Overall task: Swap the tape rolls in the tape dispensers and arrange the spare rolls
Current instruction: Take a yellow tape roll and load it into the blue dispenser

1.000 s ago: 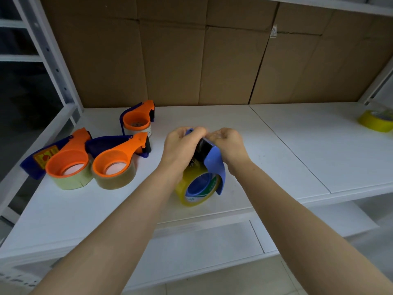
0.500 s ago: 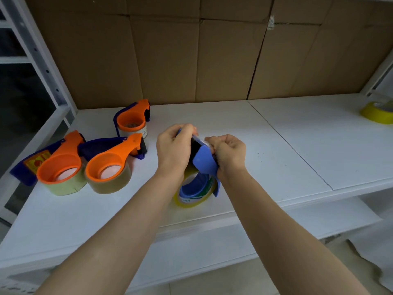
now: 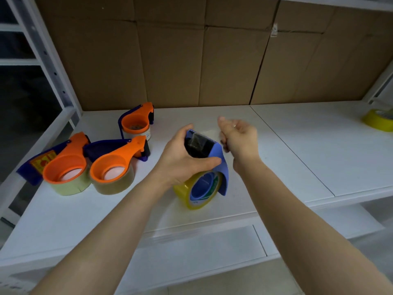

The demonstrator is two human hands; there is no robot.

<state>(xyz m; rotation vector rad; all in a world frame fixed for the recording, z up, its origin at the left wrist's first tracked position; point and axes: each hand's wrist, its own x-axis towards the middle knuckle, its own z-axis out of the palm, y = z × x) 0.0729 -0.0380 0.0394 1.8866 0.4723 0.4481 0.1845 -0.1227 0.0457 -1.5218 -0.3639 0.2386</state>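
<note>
fingers (image 3: pixel 180 135) and thumb of the left hand (image 3: pixel 180 158) curled round the head of the blue dispenser (image 3: pixel 219 154), holding it just above the shelf (image 3: pixel 276 167), with the yellow roll (image 3: pixel 187 192) seated in it. fingers (image 3: pixel 225 142) of the right hand (image 3: pixel 240 139) were curled just beside the cutter end, thumb up; whether they pinched a tape end could not be told. this looked like the threading step after loading. next would likely call for drawing the tape across the cutter. three orange dispensers (image 3: pixel 114 165) lay to the left, and a spare yellow roll (image 3: pixel 378 122) sat well apart on the right.
</note>
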